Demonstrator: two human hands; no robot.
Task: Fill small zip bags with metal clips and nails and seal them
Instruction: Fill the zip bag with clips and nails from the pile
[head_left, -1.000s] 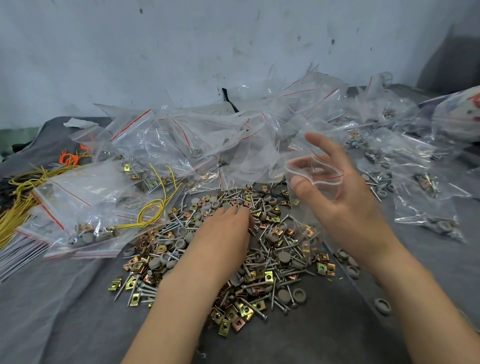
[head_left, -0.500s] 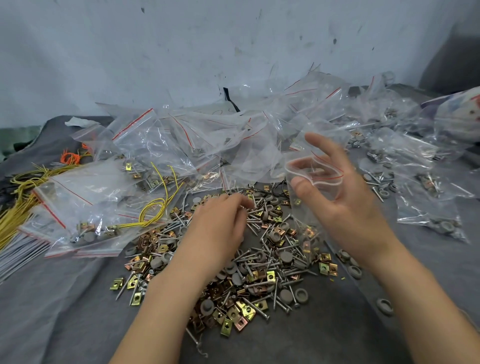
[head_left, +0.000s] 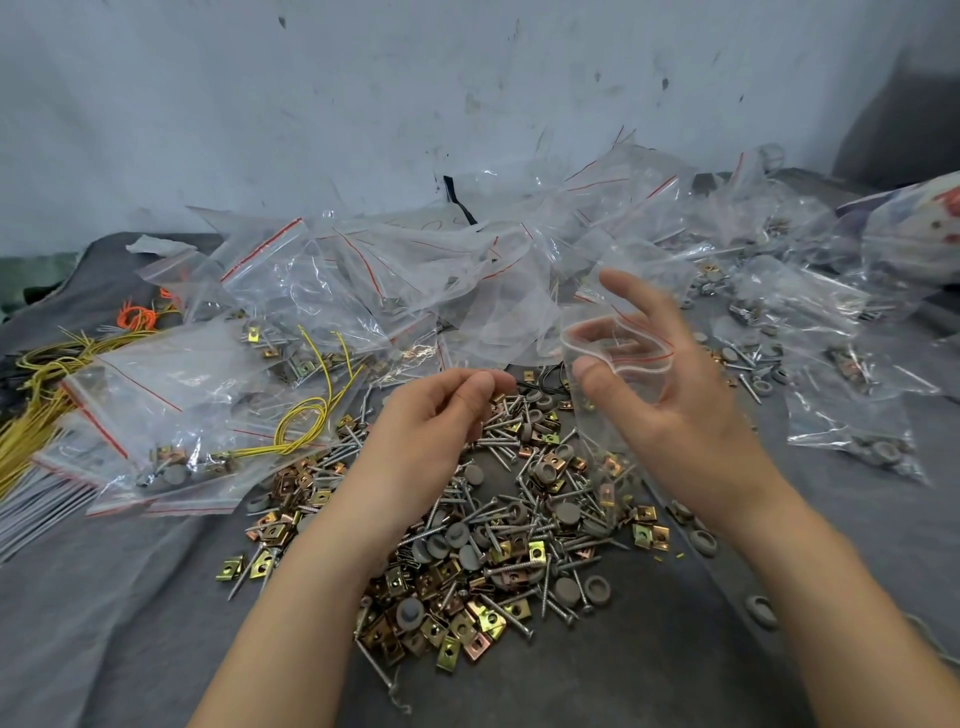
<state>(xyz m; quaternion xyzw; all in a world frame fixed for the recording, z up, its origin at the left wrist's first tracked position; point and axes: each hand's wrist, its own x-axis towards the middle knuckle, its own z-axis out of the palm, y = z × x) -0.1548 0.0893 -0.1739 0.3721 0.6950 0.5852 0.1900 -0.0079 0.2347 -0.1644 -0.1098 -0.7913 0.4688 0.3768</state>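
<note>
A loose pile of brass clips, nails and grey caps (head_left: 524, 535) lies on the grey cloth in front of me. My left hand (head_left: 431, 431) hovers just above the pile's far edge. Its thumb and fingers are pinched together on small pieces from the pile, and the fingers hide those pieces. My right hand (head_left: 680, 421) holds a small clear zip bag (head_left: 618, 358) with a red seal line. The bag's mouth gapes between thumb and fingers and its body hangs down over the pile. The left fingertips are a short way left of the bag's mouth.
Many clear zip bags (head_left: 415, 280) are heaped behind the pile; some at the left (head_left: 171, 415) and right (head_left: 857, 431) hold parts. Yellow wires (head_left: 306, 415) and orange ties (head_left: 137, 314) lie at the left. Stray grey caps (head_left: 761, 610) sit by my right forearm. A wall stands behind.
My left hand has lifted off the pile with its fingers closing into a pinch, and has moved up toward the bag's mouth. The right hand has kept the open bag almost still.
</note>
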